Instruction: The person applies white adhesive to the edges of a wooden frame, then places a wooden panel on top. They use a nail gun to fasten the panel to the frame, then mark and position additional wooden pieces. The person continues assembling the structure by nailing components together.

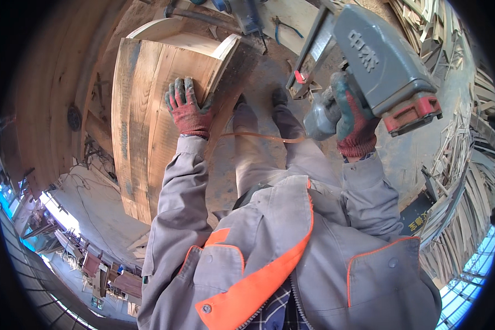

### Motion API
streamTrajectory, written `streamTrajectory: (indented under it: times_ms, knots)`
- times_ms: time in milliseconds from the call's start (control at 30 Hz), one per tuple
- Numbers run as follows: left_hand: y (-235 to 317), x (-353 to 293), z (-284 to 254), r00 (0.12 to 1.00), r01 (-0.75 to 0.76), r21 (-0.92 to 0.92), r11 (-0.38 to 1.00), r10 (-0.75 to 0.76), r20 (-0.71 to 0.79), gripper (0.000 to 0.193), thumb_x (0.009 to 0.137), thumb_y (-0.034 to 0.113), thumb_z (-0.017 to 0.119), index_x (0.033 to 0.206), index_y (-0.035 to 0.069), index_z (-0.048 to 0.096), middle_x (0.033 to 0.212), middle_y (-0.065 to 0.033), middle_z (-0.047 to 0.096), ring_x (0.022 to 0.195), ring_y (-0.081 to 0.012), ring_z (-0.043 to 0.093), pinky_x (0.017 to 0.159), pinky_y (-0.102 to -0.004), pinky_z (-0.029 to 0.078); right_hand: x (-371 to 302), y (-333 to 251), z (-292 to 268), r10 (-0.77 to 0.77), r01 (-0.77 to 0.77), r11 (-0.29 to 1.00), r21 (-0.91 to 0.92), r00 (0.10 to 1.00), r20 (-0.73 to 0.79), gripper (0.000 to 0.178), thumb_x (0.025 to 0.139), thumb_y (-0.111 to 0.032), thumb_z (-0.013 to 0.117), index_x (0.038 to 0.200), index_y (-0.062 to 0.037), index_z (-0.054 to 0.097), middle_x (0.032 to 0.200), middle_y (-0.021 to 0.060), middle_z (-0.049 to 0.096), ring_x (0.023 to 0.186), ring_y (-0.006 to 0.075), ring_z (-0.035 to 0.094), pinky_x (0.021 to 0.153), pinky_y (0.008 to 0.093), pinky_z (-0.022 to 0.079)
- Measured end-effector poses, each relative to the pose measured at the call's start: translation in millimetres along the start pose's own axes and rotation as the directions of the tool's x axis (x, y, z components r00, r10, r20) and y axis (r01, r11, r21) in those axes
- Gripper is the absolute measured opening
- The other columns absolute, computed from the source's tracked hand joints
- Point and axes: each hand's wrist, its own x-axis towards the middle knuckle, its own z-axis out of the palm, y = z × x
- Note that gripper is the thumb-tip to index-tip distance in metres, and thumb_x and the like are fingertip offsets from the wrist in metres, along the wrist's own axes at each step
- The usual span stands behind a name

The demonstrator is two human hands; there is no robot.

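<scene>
My left hand [190, 108], in a red and grey work glove, lies flat with spread fingers on a planked wooden piece [140, 118]. The piece has curved edges and an open, hollow far end. At the right, my gloved right hand [354, 118] is wrapped round the handle of a large grey nail gun [377, 55]. The gun is raised well apart from the wood, its long magazine on the left and a red part at its near right end. Whether a finger rests on the trigger is hidden.
Blue-handled pliers [283, 30], a drill-like tool [251, 22] and a hammer-like tool [201, 16] lie at the far side. Wood strips [459, 220] are heaped along the right. A large wooden surface [44, 104] rises at the left. A thin brown strip [264, 136] crosses before my legs.
</scene>
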Motion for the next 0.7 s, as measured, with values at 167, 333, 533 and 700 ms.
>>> streamTrajectory:
  times_ms: [167, 333, 533, 700]
  knots:
    - [-14.2, -10.6, 9.7, 0.997, -0.058, 0.004, 0.998, 0.059, -0.045, 0.089, 0.083, 0.048, 0.082, 0.157, 0.012, 0.047, 0.161, -0.0152, 0.046, 0.150, -0.0380, 0.041, 0.125, -0.0529, 0.031, -37.2, 64.0, -41.3, -0.105, 0.239, 0.877, -0.417, 0.942, 0.318, 0.037, 0.100, -0.018, 0.072, 0.134, -0.0040, 0.066, 0.134, 0.0138, 0.065, 0.121, 0.0257, 0.064, 0.102, 0.0414, 0.053]
    - [-18.3, -26.6, -1.0, 0.998, 0.056, 0.087, 0.995, -0.059, 0.037, 0.092, 0.077, 0.049, 0.086, 0.153, 0.009, 0.051, 0.159, -0.0151, 0.048, 0.147, -0.0379, 0.043, 0.125, -0.0499, 0.033, -48.2, 77.4, -50.7, -0.128, 0.333, 0.801, -0.497, 0.907, 0.400, 0.054, 0.103, -0.034, 0.060, 0.151, -0.0096, 0.052, 0.150, 0.0132, 0.056, 0.137, 0.0304, 0.055, 0.117, 0.0460, 0.044]
    - [0.8, -18.6, -0.2, 0.981, 0.184, 0.034, 0.982, -0.181, -0.069, 0.081, 0.075, 0.050, 0.089, 0.143, 0.018, 0.059, 0.151, -0.0124, 0.055, 0.143, -0.0343, 0.047, 0.121, -0.0512, 0.036, -41.5, 74.6, -50.5, -0.388, 0.661, 0.455, -0.597, 0.751, 0.534, 0.068, 0.094, -0.042, 0.078, 0.148, -0.0071, 0.055, 0.146, 0.0156, 0.059, 0.132, 0.0329, 0.059, 0.109, 0.0476, 0.050]
    - [-4.1, -19.9, 3.3, 0.988, 0.132, 0.027, 0.991, -0.129, -0.089, 0.083, 0.072, 0.050, 0.091, 0.140, 0.016, 0.060, 0.148, -0.0145, 0.056, 0.139, -0.0361, 0.049, 0.119, -0.0520, 0.038, -37.0, 92.0, -6.4, -0.048, -0.529, 0.540, 0.655, 0.758, 0.651, 0.044, 0.099, -0.032, 0.063, 0.140, -0.0144, 0.062, 0.137, 0.0084, 0.067, 0.124, 0.0256, 0.066, 0.106, 0.0450, 0.054]
